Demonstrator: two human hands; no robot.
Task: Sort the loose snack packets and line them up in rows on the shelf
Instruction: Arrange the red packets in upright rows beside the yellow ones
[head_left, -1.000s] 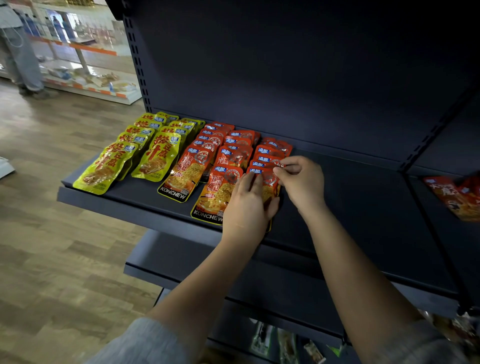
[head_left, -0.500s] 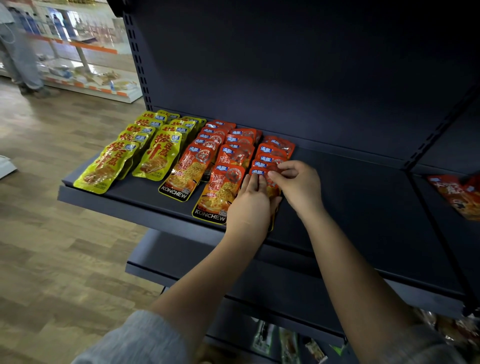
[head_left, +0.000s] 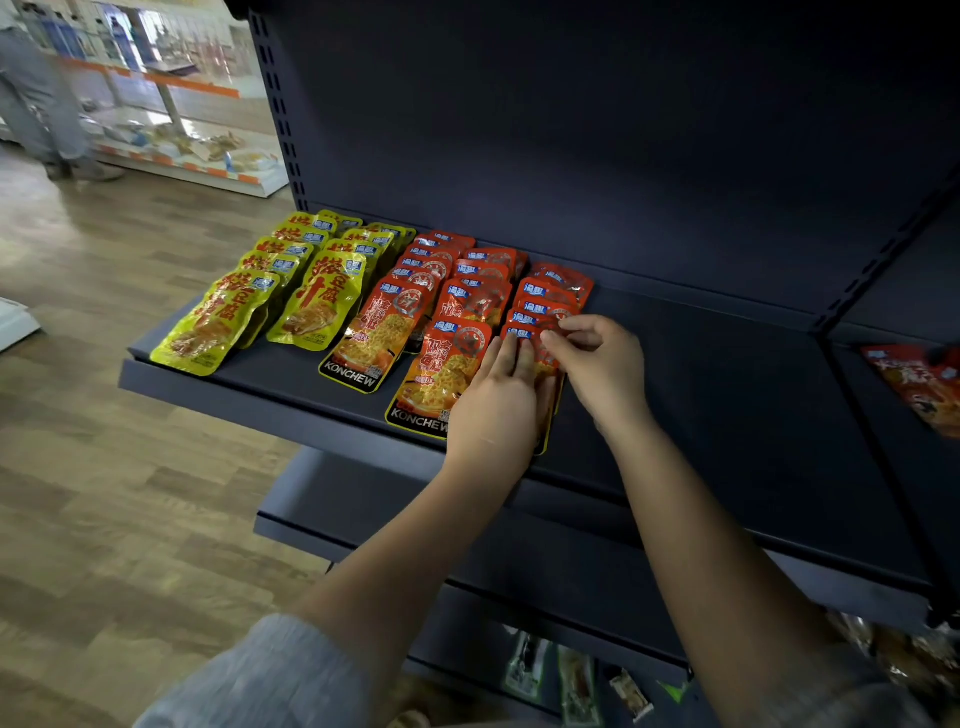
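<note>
Packet (head_left: 540, 358) sits at the front of the third red row, near the front of the shelf (head_left: 727, 415), mostly under my hands. Left hand (head_left: 493, 400) lies flat, fingers straight, pressing it down. Right hand (head_left: 597, 364) pinches its top right edge, thumb and forefinger curled. To do this well, I think: keep the left palm as anchor, nudge with the right until the side edge runs parallel to the neighbouring KONCHEW packet (head_left: 441, 374). Overlap should match the row behind (head_left: 550, 301). Foil looks slippery, so light pressure and small moves. Yellow rows (head_left: 270, 296) at left look done. Loose red packets (head_left: 919, 384) wait on the next bay.
</note>
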